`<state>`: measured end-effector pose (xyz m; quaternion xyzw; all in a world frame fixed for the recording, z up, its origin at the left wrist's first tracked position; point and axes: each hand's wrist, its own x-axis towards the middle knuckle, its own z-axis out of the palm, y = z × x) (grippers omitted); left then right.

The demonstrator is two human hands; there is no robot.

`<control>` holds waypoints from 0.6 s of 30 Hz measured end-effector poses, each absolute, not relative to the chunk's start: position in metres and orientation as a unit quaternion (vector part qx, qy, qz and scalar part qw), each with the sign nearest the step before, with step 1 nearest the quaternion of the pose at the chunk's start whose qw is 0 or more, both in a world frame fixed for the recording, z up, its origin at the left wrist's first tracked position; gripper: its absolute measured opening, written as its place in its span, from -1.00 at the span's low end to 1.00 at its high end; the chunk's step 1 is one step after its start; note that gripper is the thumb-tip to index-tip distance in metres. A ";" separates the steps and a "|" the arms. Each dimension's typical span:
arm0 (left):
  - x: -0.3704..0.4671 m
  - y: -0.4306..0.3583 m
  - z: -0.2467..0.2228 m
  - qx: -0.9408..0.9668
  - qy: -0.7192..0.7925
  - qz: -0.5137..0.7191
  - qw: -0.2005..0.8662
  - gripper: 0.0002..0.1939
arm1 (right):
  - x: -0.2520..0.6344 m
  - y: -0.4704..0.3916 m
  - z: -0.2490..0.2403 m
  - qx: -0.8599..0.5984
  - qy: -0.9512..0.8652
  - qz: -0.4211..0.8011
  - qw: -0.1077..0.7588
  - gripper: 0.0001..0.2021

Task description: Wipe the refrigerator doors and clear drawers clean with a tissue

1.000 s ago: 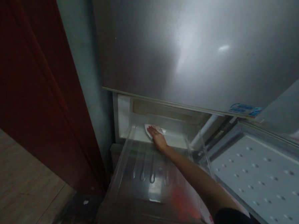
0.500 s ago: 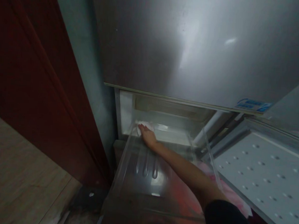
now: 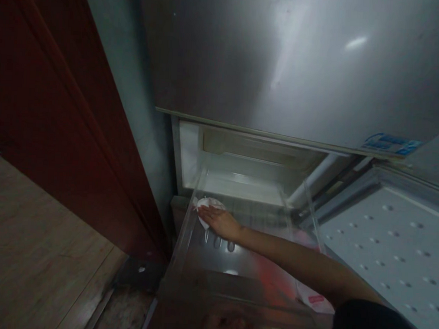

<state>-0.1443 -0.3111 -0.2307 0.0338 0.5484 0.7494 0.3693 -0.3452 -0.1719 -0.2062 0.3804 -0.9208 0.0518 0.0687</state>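
My right hand (image 3: 220, 222) presses a crumpled white cloth (image 3: 207, 203) against the clear plastic drawer (image 3: 221, 278), near its left side wall and behind the moulded ridges in its floor. The fingers lie over the cloth and hold it to the plastic. The drawer is pulled out of the lower fridge compartment (image 3: 236, 182). At the bottom edge of the view, a dim shape that looks like my left hand (image 3: 229, 324) shows by the drawer's front. Its fingers are too dark and blurred to make out.
A silver upper fridge door (image 3: 228, 57) with a blue sticker overhangs the compartment. To the right, the lower door (image 3: 391, 252) stands open, its white inner face dotted with bumps. A pink and white bag (image 3: 313, 296) is at the drawer's right. Left are a reddish-brown door (image 3: 77, 127) and tiled floor (image 3: 53, 254).
My right hand and the cloth have moved from the back of the drawer toward its front, along the left side. The camera view has shifted slightly.
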 end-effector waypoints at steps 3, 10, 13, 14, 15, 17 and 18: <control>-0.138 -0.309 -0.245 -0.013 0.515 0.780 0.357 -0.39 | -0.353 -0.160 -0.203 0.449 -0.891 0.011 0.068 -0.63; -0.135 -0.312 -0.249 -0.002 0.499 0.798 0.339 -0.44 | -0.396 -0.142 -0.189 0.442 -0.894 -0.003 0.070 -0.60; -0.137 -0.314 -0.248 0.011 0.519 0.786 0.336 -0.45 | -0.418 -0.137 -0.182 0.408 -0.910 0.006 0.078 -0.57; -0.137 -0.315 -0.249 0.020 0.527 0.780 0.337 -0.45 | -0.425 -0.135 -0.179 0.395 -0.915 0.010 0.082 -0.56; -0.138 -0.316 -0.249 0.029 0.535 0.772 0.341 -0.45 | -0.431 -0.134 -0.176 0.381 -0.921 0.014 0.086 -0.55; -0.140 -0.317 -0.251 0.049 0.551 0.756 0.350 -0.44 | -0.440 -0.134 -0.173 0.351 -0.931 0.023 0.095 -0.55; -0.141 -0.318 -0.252 0.056 0.559 0.750 0.349 -0.45 | -0.442 -0.135 -0.173 0.337 -0.936 0.029 0.100 -0.55</control>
